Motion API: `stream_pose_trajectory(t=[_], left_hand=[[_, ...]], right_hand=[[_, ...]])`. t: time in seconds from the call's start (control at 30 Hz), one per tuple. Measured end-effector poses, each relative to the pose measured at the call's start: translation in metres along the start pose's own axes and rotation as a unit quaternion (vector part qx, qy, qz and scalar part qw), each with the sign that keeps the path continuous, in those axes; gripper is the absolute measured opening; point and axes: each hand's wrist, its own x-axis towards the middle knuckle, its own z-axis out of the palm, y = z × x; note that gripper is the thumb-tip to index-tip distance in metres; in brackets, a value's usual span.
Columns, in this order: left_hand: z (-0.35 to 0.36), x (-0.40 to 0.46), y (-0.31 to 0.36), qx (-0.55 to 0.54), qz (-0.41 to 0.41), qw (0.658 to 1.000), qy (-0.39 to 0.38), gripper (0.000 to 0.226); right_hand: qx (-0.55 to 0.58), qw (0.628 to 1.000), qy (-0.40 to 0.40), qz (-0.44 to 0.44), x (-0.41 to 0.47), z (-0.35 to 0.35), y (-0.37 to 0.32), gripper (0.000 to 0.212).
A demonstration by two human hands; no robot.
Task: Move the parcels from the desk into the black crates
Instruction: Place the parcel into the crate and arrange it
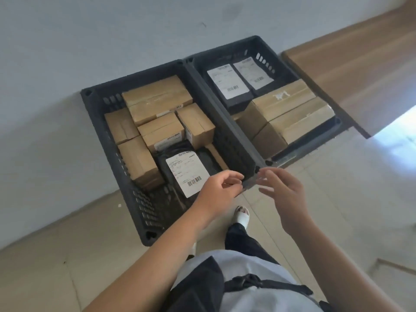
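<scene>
Both hands empty, fingers loosely spread: left grip [221,184] over black plastic crate [144,212] near black label-bearing mailer [180,170]; right grip [281,190] just beside.

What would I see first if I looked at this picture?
Two black crates on the floor by the wall: the left crate and the right crate, both packed with brown boxes and black bags bearing white labels. Just in front, the left hand and right hand hover empty over the crates' near corners.
</scene>
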Motion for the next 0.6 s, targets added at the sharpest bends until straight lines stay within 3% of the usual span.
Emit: stream_pose_trajectory(t=[0.27,0.6], left_hand=[[0.076,-0.002,0.044,0.034,0.036,0.99,-0.132,0.016],[0.205,0.034,0.132,0.003,0.082,0.98,-0.181,0.017]], right_hand=[[0.145,0.978,0.14,0.057,-0.039,-0.09,0.023,0.029],[0.257,0.938,0.232,0.024,0.002,-0.236,0.035,0.043]])
